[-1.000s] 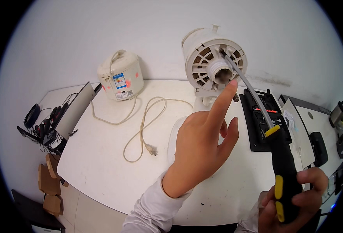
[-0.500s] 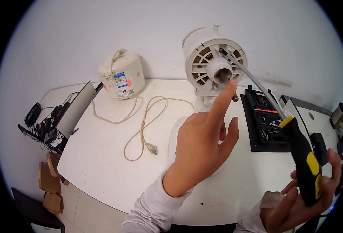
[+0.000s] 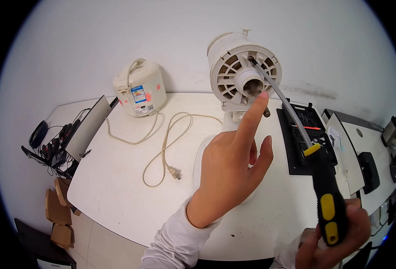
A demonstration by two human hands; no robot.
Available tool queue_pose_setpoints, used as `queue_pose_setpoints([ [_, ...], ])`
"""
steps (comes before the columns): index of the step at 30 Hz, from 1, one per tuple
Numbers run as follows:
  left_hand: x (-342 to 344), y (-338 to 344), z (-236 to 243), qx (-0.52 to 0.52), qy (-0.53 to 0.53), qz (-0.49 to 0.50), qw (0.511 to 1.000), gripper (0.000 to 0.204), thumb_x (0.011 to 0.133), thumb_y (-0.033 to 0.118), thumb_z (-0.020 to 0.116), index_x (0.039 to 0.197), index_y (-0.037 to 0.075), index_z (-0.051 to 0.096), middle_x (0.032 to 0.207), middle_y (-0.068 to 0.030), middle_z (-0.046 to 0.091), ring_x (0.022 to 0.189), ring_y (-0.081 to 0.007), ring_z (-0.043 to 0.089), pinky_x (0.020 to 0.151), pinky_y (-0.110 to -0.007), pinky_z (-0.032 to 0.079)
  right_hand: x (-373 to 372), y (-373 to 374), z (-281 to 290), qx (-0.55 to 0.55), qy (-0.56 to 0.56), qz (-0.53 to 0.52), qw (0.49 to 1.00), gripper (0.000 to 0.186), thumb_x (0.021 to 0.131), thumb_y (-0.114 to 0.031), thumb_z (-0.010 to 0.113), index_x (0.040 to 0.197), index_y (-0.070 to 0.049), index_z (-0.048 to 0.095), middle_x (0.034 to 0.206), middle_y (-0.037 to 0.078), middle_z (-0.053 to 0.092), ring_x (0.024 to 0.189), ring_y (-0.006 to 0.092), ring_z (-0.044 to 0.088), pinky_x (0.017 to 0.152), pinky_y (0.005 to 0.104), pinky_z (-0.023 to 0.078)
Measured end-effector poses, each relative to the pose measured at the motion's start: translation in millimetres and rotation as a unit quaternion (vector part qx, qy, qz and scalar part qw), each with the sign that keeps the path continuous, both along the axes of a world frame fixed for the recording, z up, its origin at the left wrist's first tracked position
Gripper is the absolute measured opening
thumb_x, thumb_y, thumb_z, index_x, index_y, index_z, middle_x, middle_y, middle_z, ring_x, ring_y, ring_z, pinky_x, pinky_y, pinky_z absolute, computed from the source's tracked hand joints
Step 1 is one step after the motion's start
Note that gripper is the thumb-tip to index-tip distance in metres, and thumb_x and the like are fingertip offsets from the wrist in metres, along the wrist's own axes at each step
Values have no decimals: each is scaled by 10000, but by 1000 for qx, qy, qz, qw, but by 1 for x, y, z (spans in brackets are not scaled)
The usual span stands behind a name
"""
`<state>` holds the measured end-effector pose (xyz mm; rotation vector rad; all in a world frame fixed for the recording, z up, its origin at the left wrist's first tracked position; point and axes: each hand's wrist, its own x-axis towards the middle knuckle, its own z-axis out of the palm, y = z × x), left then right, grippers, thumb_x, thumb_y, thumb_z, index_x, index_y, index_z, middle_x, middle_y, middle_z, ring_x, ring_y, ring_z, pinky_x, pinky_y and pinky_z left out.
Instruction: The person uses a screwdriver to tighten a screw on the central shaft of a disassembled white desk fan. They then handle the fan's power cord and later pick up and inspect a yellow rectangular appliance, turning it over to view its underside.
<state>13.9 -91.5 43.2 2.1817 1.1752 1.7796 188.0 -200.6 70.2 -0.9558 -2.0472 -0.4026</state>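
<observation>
Fan motor sits on its stand at the back of the counter, screwdriver tip at a hole high on its front. Right hand is wrapped loosely around the handle; left hand is spread, holding nothing, index fingertip at the collar's lower edge, contact unclear. Open tool case to the right, rice cooker and its looped cord left.

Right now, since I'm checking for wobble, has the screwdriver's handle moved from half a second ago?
Yes: the handle has swung left; against the tool case, its yellow collar came in from the right edge.
</observation>
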Motion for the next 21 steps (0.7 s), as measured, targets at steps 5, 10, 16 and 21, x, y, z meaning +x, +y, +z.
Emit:
queue_pose_setpoints([
  [5, 1, 0, 1, -6, -1, -2, 1000, 617, 745, -68, 593, 1321, 29, 395, 702, -35, 605, 452, -86, 483, 519, -206, 402, -7, -17, -17, -70, 97, -45, 992, 584, 858, -337, 590, 1185, 84, 352, 918, 133, 512, 602, 123, 519, 524, 191, 417],
  [10, 0, 0, 0, -2, 10, 6, 1000, 638, 748, -63, 606, 1339, 36, 386, 646, -36, 581, 455, -83, 477, 512, -202, 396, -18, -10, -27, 32, 127, -76, 988, 791, 788, -638, 537, 1069, 101, 506, 796, 92, 536, 499, 103, 501, 451, 164, 379],
  [16, 1, 0, 2, 33, 28, 25, 999, 694, 743, 52, 641, 1374, 77, 353, 547, -39, 487, 479, -201, 490, 467, -324, 371, -18, -5, -16, 16, 71, -63, 995, 844, 698, -735, 549, 981, 60, 518, 732, 100, 550, 552, 135, 522, 490, 231, 411],
  [21, 3, -16, 11, 57, 25, 92, 994, 754, 623, -46, 703, 1308, 127, 440, 857, -59, 593, 726, -212, 583, 674, -315, 471, -16, 0, -16, 32, 95, -69, 993, 841, 678, -783, 507, 921, 22, 509, 703, 87, 549, 551, 167, 526, 501, 257, 415],
])
